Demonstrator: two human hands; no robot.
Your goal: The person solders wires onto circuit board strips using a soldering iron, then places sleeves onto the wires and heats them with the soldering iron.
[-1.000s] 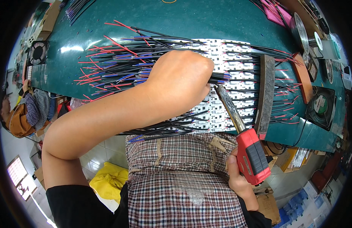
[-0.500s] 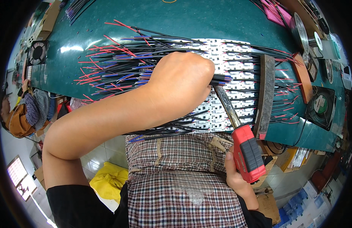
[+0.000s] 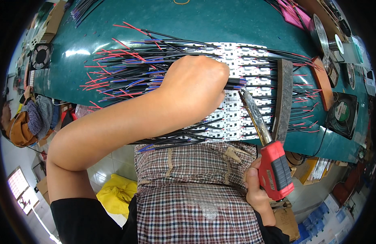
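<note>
My left hand (image 3: 198, 83) is closed around black-and-blue wires (image 3: 236, 83), whose ends stick out to the right of my fist over white circuit boards (image 3: 236, 112). My right hand (image 3: 255, 183) grips a red-and-black soldering gun (image 3: 276, 171) from below. Its worn metal barrel (image 3: 255, 116) slants up and left, with the tip close to the ends of those wires; whether they touch is too small to tell. Black wires tipped red run off the boards' right side. My palm and fingertips on the left are hidden behind the fist.
A dark metal bar (image 3: 283, 97) lies across the right-hand wires. Farther right are an orange-brown block (image 3: 322, 83), a square fan (image 3: 342, 115) and a solder spool (image 3: 338, 42). Another fan (image 3: 41, 56) stands at the left of the green table (image 3: 135, 18). Another person's hand (image 3: 28, 90) shows at far left.
The soldering gun has shifted right and slightly down with my right hand, its barrel moving away from beneath my left fist. My left hand stays almost in place.
</note>
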